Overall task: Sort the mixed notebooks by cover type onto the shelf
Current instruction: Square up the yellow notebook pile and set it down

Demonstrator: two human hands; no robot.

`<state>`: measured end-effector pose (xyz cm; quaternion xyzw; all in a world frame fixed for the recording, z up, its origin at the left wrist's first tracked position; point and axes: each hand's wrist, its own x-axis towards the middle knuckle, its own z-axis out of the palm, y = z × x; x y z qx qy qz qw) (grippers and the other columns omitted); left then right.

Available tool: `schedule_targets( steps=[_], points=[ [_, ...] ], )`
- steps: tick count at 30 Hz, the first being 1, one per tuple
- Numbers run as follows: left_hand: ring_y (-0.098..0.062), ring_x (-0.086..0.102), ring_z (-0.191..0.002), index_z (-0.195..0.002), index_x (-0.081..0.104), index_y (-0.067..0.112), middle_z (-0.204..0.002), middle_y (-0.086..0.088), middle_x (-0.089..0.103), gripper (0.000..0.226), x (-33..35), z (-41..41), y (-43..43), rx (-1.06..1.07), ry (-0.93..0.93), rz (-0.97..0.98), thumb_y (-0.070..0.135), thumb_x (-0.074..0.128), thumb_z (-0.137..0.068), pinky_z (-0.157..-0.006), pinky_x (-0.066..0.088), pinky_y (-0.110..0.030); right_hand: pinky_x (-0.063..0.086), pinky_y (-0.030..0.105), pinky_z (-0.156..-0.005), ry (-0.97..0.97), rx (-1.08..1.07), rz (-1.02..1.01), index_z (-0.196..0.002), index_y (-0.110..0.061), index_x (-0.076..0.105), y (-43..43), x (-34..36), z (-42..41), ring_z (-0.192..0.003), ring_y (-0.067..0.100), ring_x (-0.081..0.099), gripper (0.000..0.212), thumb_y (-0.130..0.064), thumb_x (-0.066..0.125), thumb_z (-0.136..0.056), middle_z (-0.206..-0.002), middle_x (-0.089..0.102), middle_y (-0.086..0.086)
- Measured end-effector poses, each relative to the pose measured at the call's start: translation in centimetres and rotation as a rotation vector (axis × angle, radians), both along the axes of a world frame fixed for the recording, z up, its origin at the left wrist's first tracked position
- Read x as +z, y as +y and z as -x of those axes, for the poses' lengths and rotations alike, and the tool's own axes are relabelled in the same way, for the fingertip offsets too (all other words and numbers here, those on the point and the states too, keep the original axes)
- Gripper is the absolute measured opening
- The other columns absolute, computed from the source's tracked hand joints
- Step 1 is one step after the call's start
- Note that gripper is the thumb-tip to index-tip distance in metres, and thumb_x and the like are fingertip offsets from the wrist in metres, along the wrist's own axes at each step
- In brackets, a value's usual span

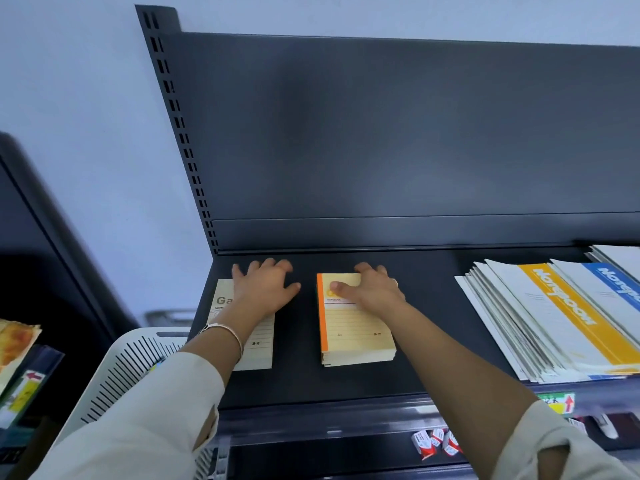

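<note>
Two small stacks of notebooks lie on the dark shelf. The left stack has a cream cover with grey lettering; my left hand rests flat on its far end, fingers spread. The middle stack has a yellow cover with an orange spine. My right hand grips its far right corner, thumb on the cover and fingers curled over the far edge. To the right lies a fanned pile of large white notebooks with yellow and blue bands.
The shelf's dark back panel rises behind the stacks. A white slotted basket stands at the lower left. Small red-and-white items lie on the lower shelf. A price label strip runs along the shelf front.
</note>
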<state>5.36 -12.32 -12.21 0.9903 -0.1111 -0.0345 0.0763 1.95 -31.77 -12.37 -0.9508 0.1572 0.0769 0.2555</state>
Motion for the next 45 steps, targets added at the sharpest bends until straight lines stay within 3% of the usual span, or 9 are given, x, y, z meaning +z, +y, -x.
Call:
schedule_targets(
  steps=[6, 17, 33, 36, 41, 45],
  points=[
    [-0.02, 0.045, -0.119, -0.12, 0.054, 0.03, -0.122, 0.004, 0.054, 0.031, 1.7, 0.7, -4.7, -0.157, -0.154, 0.087, 0.042, 0.045, -0.093, -0.101, 0.031, -0.038, 0.038, 0.046, -0.098, -0.154, 0.081, 0.202, -0.137, -0.025, 0.041, -2.2, 1.2, 1.7, -0.127, 0.031, 0.039, 0.052, -0.051, 0.048, -0.092, -0.138, 0.041, 0.006],
    [-0.022, 0.046, -0.117, -0.115, 0.056, 0.028, -0.12, 0.003, 0.055, 0.027, 3.1, 4.2, -16.3, -0.322, -0.208, 0.07, 0.04, 0.046, -0.092, -0.096, 0.034, -0.035, 0.039, 0.043, -0.099, -0.193, 0.062, 0.37, -0.135, -0.022, 0.044, -12.9, 3.4, 6.5, -0.126, 0.031, 0.041, 0.048, -0.046, 0.048, -0.093, -0.134, 0.044, 0.007],
    [-0.021, 0.05, -0.113, -0.123, 0.053, 0.026, -0.121, 0.002, 0.056, 0.033, 3.1, 11.2, -33.4, -0.171, -0.121, 0.026, 0.039, 0.046, -0.094, -0.095, 0.038, -0.036, 0.039, 0.039, -0.103, -0.232, 0.258, 0.463, -0.136, -0.021, 0.044, -33.3, 4.5, 12.9, -0.128, 0.025, 0.044, 0.044, -0.042, 0.043, -0.097, -0.141, 0.045, 0.004],
    [-0.026, 0.049, -0.117, -0.133, 0.046, 0.024, -0.129, -0.004, 0.051, 0.044, 2.1, 11.3, -34.1, 0.004, 0.053, 0.229, 0.04, 0.05, -0.092, -0.097, 0.043, -0.041, 0.043, 0.038, -0.1, -0.187, 0.301, 0.425, -0.137, -0.02, 0.043, -34.2, 4.0, 12.9, -0.125, 0.025, 0.048, 0.045, -0.041, 0.042, -0.098, -0.141, 0.046, 0.004],
    [-0.031, 0.033, -0.136, -0.149, 0.016, 0.009, -0.152, -0.012, 0.027, 0.076, 1.6, 11.7, -35.6, 0.386, 0.474, 0.857, 0.035, 0.058, -0.091, -0.108, 0.033, -0.042, 0.046, 0.038, -0.094, -0.055, 0.388, 0.398, -0.13, -0.019, 0.047, -34.4, 2.4, 12.7, -0.114, 0.025, 0.054, 0.043, -0.045, 0.044, -0.096, -0.131, 0.051, 0.005],
    [-0.032, 0.047, -0.123, -0.136, 0.035, 0.005, -0.137, -0.013, 0.047, 0.063, 1.6, 11.2, -36.9, 0.516, 0.579, 0.966, 0.031, 0.065, -0.088, -0.096, 0.04, -0.042, 0.046, 0.038, -0.096, -0.066, 0.386, 0.36, -0.133, -0.021, 0.047, -34.7, 2.0, 12.5, -0.118, 0.024, 0.052, 0.046, -0.047, 0.046, -0.094, -0.134, 0.049, 0.003]
  ],
)
